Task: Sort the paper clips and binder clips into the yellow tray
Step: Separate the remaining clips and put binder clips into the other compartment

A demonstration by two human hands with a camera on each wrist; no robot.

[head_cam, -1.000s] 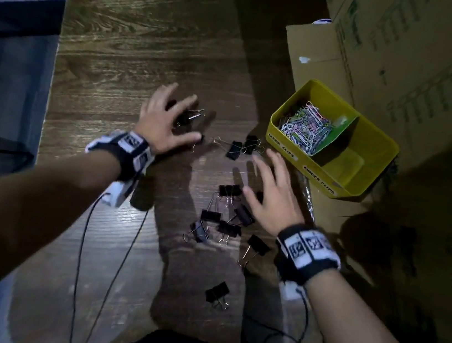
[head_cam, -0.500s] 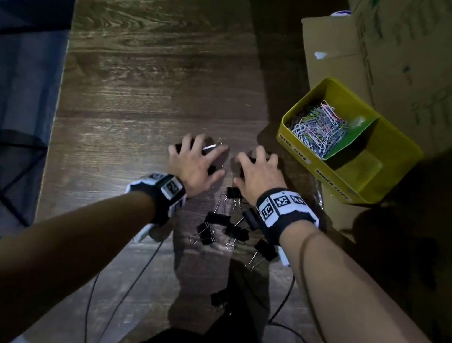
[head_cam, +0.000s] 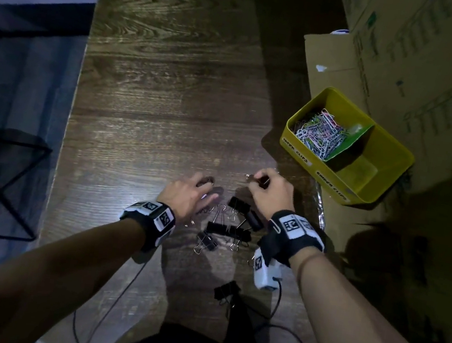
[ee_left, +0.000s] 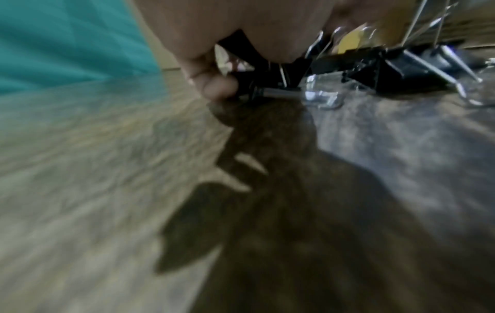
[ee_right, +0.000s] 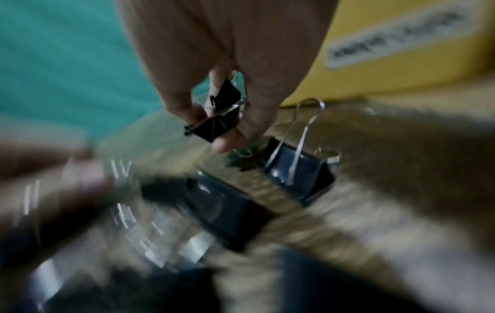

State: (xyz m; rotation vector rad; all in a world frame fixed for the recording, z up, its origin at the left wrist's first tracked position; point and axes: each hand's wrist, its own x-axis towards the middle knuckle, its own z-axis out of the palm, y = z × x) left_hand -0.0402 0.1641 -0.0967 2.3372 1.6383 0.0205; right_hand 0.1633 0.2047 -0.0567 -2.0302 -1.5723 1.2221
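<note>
Several black binder clips (head_cam: 225,229) lie in a loose pile on the dark wooden table (head_cam: 158,89) between my wrists. My left hand (head_cam: 201,191) curls over a couple of black binder clips (ee_left: 254,63) at the pile's far left, low on the table. My right hand (head_cam: 261,180) pinches small black binder clips (ee_right: 222,114) just above the table, at the pile's far right. The yellow tray (head_cam: 342,184) stands to the right; coloured paper clips (head_cam: 320,132) fill its left compartment, and its right compartment (head_cam: 361,173) shows only bare yellow floor.
Cardboard boxes (head_cam: 422,68) rise behind and right of the tray, which sits on flattened cardboard. One lone binder clip (head_cam: 227,290) lies nearer to me. Wrist-camera cables (head_cam: 113,301) trail over the table's near part. The table's left edge drops off to a dark floor.
Both hands went from spread flat over scattered clips to curled. They drew in toward the pile, and each now holds binder clips; the right hand has risen slightly.
</note>
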